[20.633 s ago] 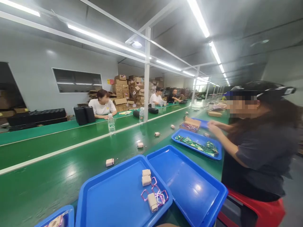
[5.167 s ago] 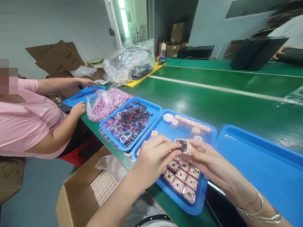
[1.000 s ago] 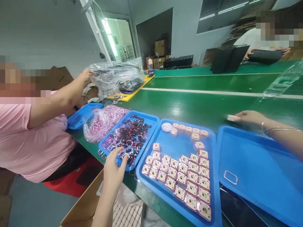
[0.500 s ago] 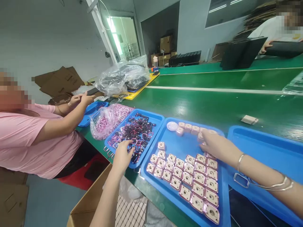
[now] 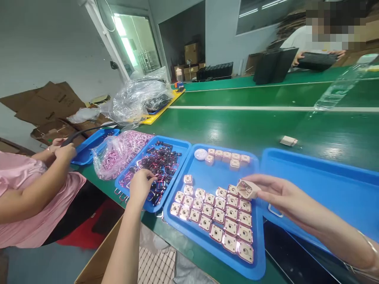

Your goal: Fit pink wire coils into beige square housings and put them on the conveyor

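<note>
The right hand (image 5: 275, 193) has its fingers clamped on a pale beige block (image 5: 249, 190), a matte, boxy piece with rounded corners and a hollowed, ring-marked face, held tilted above the right edge of the neat rows in the middle tray (image 5: 204, 179). That tray is smooth blue plastic with a raised, rounded rim; its rows of squarish blocks (image 5: 219, 216) show flat beige faces, each with a round central hole and small corner holes, edged in shiny pink metallic trim. Along its far side stand a few more small blocks (image 5: 226, 155), beside a round white disc (image 5: 200, 154) with a patterned top. The left hand (image 5: 142, 183) is over the near part of a second blue tray (image 5: 184, 142), its fingers curled close together; whether they grip anything I cannot tell. Under them lies a tangled heap of matte black parts (image 5: 160, 161) mixed with glossy pink and silvery loops. Next to it slumps a clear, crinkled plastic bag (image 5: 126, 152) full of pink metallic loops. On the right, a third blue tray (image 5: 314, 177) has a glossy floor, and beyond it one more beige block (image 5: 288, 141) sits on the smooth, slightly reflective green surface (image 5: 231, 132).
</note>
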